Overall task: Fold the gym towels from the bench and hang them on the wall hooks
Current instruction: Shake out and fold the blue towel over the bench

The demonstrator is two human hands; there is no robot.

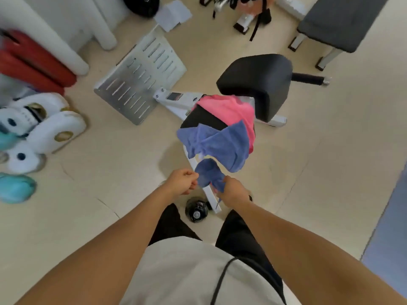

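Note:
A blue towel [222, 146] hangs crumpled off the near end of the black bench seat [202, 121], its lower end pulled toward me. My left hand [181, 181] pinches that end's left edge. My right hand [233, 191] grips its right side, fingers curled round the cloth. A pink towel [226, 111] lies on the bench behind the blue one, draping over its right side. No wall hooks are in view.
The bench's white frame [209, 194] runs down between my hands. A dark bottle [196, 211] stands on the floor by my feet. A metal footplate [141, 78] lies left, white and teal gear [33, 133] far left, a grey bench [337, 20] top right.

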